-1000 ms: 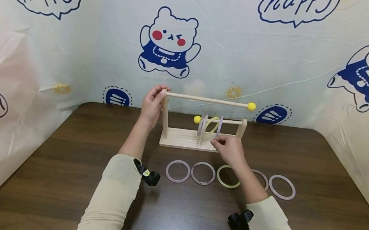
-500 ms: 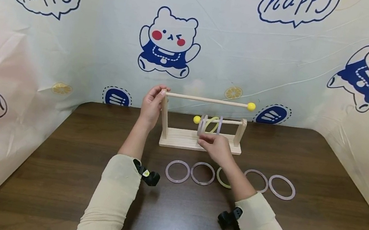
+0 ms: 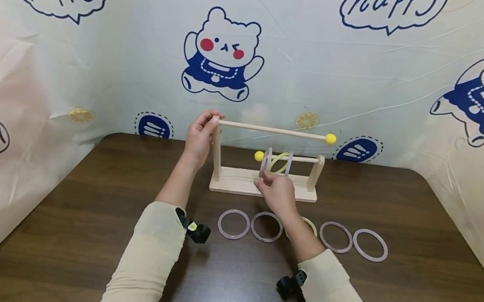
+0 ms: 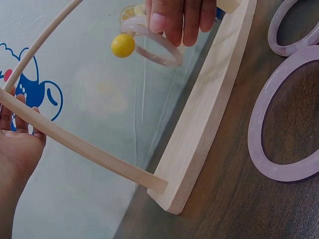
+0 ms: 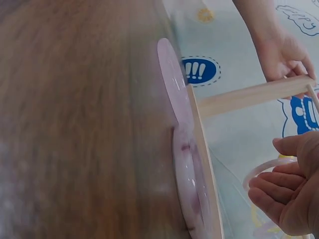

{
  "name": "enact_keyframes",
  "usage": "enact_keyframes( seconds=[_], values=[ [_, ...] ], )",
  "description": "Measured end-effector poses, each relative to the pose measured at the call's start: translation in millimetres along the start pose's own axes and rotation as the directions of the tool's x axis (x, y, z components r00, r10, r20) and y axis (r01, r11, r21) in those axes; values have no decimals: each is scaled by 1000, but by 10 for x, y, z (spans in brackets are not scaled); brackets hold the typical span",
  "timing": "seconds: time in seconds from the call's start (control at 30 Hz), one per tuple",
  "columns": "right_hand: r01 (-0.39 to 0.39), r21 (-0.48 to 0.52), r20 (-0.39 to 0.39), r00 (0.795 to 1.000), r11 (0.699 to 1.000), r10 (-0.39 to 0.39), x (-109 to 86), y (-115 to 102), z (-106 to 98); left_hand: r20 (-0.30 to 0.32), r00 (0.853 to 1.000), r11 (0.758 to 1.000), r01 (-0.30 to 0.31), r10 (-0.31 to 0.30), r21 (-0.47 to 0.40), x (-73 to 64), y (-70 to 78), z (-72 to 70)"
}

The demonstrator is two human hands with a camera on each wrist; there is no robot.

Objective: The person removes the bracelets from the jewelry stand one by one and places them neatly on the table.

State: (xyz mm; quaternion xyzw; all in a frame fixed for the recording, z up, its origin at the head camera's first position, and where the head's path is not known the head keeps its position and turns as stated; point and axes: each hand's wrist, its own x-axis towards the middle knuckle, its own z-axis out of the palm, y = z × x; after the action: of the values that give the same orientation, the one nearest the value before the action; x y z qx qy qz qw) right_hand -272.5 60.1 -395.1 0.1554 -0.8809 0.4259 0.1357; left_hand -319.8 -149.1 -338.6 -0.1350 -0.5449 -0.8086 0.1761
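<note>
A pale wooden ring stand [image 3: 240,186] with two rods stands at the back of the table. My left hand [image 3: 198,140] grips the top of its left post. On the lower rod hang several lilac rings [image 3: 288,164] and a yellow-green ring [image 3: 279,163], near the yellow ball [image 3: 259,156] at the rod's end. My right hand [image 3: 278,193] is at the bottom of the leftmost hanging rings. Its thumb and fingers stand apart in the right wrist view, beside a pale ring [image 5: 251,174]; whether they touch it, I cannot tell.
Along the table in front of the stand lies a row of lilac rings [image 3: 232,238] with a yellow-green one [image 3: 311,224] partly under my right forearm. The upper rod [image 3: 272,130] carries no ring and ends in a yellow ball [image 3: 331,139]. A printed cloth [image 3: 142,70] hangs behind.
My right hand has moved left along the hanging rings, from the right-hand one to the leftmost ones. The left hand stays on the post; the rings look unmoved.
</note>
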Motion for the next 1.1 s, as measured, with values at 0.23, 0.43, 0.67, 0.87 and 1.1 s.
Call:
enact_keyframes(
  seconds=[0.23, 0.43, 0.67, 0.87, 1.1],
  values=[
    [-11, -193, -126, 992, 981, -14, 21, -70, 81, -3, 1000, 1000, 1, -1, 4, 1, -1, -1],
    [-35, -377, -218, 974, 926, -53, 63, -98, 116, -2, 1000, 1000, -4, 4, -2, -2, -2, 2],
    [-30, -390, -248, 966, 920, -74, 74, -84, 100, -5, 1000, 1000, 1, -1, 9, 6, -10, 3],
    [-4, -333, -296, 950, 943, -101, 66, -23, 102, -6, 1000, 1000, 4, -4, 3, 6, -21, -2],
    [37, -293, -331, 934, 955, -138, 75, -13, 102, -6, 1000, 1000, 7, -7, 0, 5, -19, 3]
  ],
)
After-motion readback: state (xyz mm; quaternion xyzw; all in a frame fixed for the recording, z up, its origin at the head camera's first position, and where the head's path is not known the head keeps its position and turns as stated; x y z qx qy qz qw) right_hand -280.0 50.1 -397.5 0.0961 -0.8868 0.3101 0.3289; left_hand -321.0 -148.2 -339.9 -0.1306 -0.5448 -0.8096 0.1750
